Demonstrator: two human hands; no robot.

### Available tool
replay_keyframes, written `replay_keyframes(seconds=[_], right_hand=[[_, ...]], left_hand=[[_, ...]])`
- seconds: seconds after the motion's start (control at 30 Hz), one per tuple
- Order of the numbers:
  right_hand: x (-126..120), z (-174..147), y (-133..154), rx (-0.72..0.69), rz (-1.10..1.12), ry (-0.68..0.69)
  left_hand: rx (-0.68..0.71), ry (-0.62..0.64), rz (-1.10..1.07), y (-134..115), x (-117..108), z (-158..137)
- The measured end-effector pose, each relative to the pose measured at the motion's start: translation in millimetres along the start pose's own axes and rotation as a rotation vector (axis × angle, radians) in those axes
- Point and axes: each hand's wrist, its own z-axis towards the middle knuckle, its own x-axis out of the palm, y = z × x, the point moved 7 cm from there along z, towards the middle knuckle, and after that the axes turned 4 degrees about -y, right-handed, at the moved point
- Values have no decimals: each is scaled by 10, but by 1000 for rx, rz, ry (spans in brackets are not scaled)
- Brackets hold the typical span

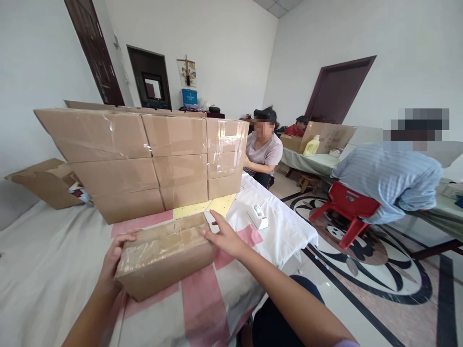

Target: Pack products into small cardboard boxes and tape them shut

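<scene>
A long brown cardboard box (pixel 168 260), with clear tape over its top, rests on the cloth-covered table (pixel 202 308) in front of me. My left hand (pixel 117 255) grips its left end, fingers over the top edge and the rest hidden behind the side. At the right end, my right hand (pixel 222 233) presses against the box with the thumb on the near top edge and the fingers behind. Just beyond stands a wall of stacked taped cardboard boxes (pixel 184 168).
A small white box (pixel 258 217) lies to the right on the table. At the far left is an opened carton (pixel 47 185). One person (pixel 265 149) crouches beyond the stack; another sits on a red plastic chair (pixel 349 207) at a second table holding a yellow bottle (pixel 311 146).
</scene>
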Motion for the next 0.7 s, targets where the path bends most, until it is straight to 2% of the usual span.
replay_keyframes(seconds=[0.07, 0.13, 0.4, 0.5, 0.6, 0.7], right_hand=[[55, 26, -98, 172, 61, 1], [113, 49, -158, 271, 128, 18], [213, 147, -190, 212, 132, -28], [194, 157, -156, 147, 148, -17], [-104, 190, -66, 58, 26, -83], [-745, 230, -8, -1, -116, -284]], left_hand=[[8, 40, 50, -60, 36, -14], [20, 57, 86, -122, 47, -13], [45, 42, 160, -254, 86, -114], [106, 24, 193, -313, 120, -151], [159, -7, 178, -371, 154, -170], [183, -29, 191, -421, 203, -195]])
